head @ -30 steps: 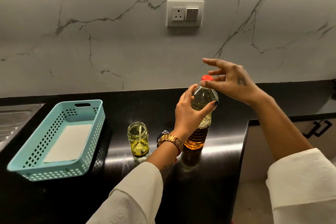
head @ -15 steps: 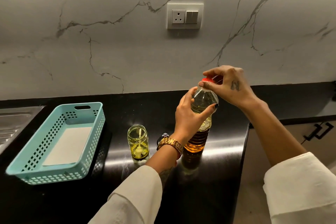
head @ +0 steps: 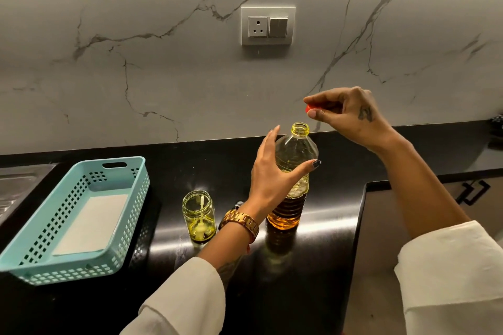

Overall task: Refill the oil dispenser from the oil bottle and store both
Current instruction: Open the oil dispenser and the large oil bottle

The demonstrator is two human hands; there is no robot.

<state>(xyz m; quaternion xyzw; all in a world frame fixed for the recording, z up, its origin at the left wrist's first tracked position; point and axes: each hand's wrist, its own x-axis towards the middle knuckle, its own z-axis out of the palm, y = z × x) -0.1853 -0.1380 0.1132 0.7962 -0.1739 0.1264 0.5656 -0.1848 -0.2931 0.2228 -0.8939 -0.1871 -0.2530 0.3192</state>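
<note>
Black counter [head: 313, 266]; left grip [head: 272, 171] round unlabelled oil bottle [head: 295, 171]; right grip [head: 345, 111] pinching red cap [head: 309, 108]

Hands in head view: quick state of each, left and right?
Left hand: holds the oil bottle at its shoulder, bottle upright on the counter.
Right hand: pinches the red cap above the bottle's open neck.

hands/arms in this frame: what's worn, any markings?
Both arms wear loose cream-white sleeves pushed up the forearm. The left hand has a dark-painted thumbnail and a gold link watch on its wrist, with a tattoo partly showing on the forearm below. The right hand has a small dark tattoo on its back.
</note>
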